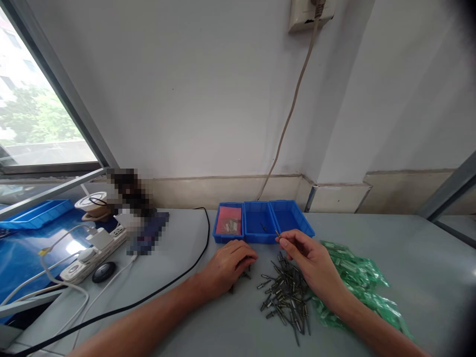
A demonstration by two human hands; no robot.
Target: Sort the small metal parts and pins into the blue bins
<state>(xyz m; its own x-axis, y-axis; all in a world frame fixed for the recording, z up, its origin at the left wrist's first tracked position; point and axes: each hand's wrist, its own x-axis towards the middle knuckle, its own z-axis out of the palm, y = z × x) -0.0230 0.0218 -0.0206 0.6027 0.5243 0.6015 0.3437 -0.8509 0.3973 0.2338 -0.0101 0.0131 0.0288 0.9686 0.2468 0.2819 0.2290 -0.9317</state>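
My right hand pinches a small rivet-like metal pin between thumb and fingertips, just over the front edge of the middle blue tray. A dark small piece lies inside that tray. Below my right hand, a pile of metal pins with thicker collars is spread on the table. My left hand rests palm down left of the pile, its fingers curled. A few pins show under and beside it; what its fingers hold, if anything, is hidden.
The left blue tray holds a pink sheet and a clear bag. A third blue tray stands at right. Green plastic wrap lies by my right forearm. A black cable, power strip and mouse are at left.
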